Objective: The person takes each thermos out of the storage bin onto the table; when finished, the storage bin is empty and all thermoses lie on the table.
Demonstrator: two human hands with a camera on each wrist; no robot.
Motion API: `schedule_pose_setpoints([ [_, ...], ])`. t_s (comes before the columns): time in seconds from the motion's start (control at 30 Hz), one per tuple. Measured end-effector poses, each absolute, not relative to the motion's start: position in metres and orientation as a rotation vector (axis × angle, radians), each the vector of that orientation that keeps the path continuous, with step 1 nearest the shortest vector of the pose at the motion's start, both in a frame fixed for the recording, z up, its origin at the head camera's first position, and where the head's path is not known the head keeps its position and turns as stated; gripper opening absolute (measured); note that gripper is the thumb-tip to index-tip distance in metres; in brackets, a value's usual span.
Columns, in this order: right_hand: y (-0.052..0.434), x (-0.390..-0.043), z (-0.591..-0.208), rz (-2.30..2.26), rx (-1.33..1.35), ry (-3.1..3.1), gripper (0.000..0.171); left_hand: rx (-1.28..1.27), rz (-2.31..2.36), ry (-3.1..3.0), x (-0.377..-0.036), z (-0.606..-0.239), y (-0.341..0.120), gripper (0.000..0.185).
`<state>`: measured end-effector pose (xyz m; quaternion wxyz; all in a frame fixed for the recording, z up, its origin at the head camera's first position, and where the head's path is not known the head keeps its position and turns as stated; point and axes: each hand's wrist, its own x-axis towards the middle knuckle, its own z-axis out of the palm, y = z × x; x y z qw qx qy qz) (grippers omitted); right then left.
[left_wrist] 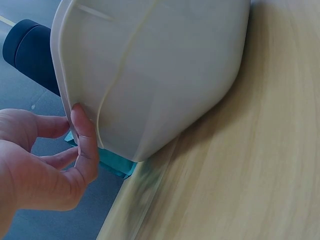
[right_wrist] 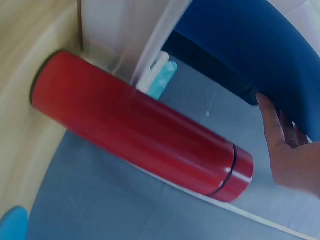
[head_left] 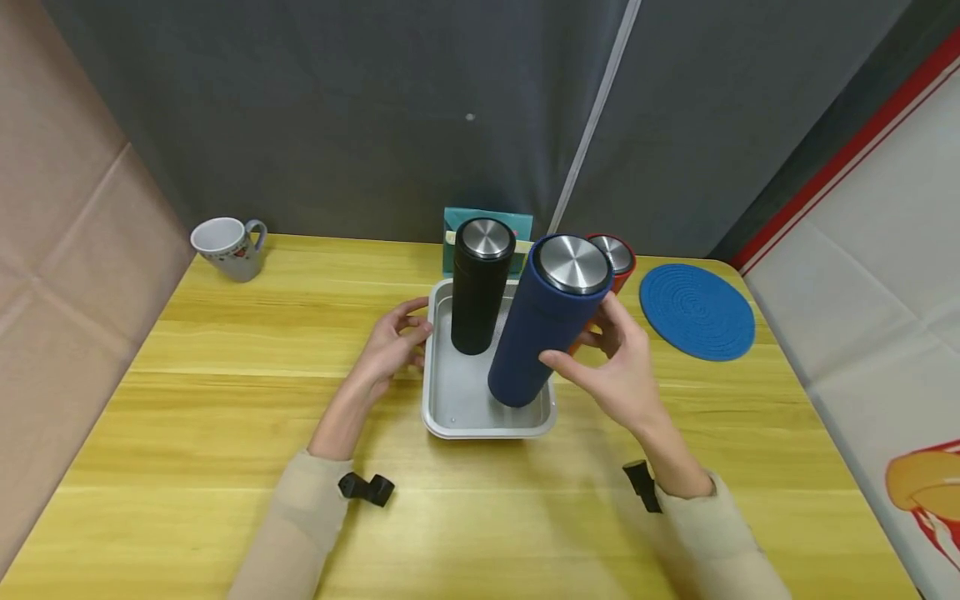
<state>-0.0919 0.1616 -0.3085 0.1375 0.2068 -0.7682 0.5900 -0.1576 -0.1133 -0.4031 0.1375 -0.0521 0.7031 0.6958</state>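
The right hand (head_left: 626, 367) is wrapped round the tall dark-blue cylindrical flask with a steel lid (head_left: 550, 321), thumb on the near side and fingers behind; the flask leans to the right, its base in the near right part of the shallow grey metal tray (head_left: 459, 421). The left hand (head_left: 392, 343) lies at the tray's left rim with fingers loosely spread; the left wrist view shows its thumb (left_wrist: 85, 142) touching the rim, holding nothing. The tray sits about mid-tabletop, slightly toward the far edge. In its far part stands a black cylindrical flask with a steel lid (head_left: 480, 287), upright. A red cylindrical flask (right_wrist: 135, 127) stands on the wooden tabletop (head_left: 225, 400) just beyond the tray's right side, behind the blue one. A teal box (head_left: 452, 225) stands behind the tray at the far edge. A round blue ribbed silicone mat (head_left: 697, 311) lies near the far right corner, and a grey ceramic mug (head_left: 227, 246) sits at the far left corner.
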Motion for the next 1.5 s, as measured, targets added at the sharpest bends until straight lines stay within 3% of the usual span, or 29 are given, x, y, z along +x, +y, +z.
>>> schedule_pose_setpoints([
  [0.53, 0.196, -0.089, -0.292, 1.726, 0.607, -2.079, 0.066, -0.145, 1.994, 2.05, -0.156, -0.404, -0.116, 0.049],
  [1.03, 0.236, -0.09, -0.305, 1.771, 0.533, -2.02, 0.067, -0.137, 2.005, 2.056, -0.156, -0.401, -0.116, 0.049],
  [1.5, 0.267, -0.109, -0.335, 1.7, 0.21, -2.14, 0.063, -0.134, 2.044, 2.023, -0.157, -0.401, -0.116, 0.049],
])
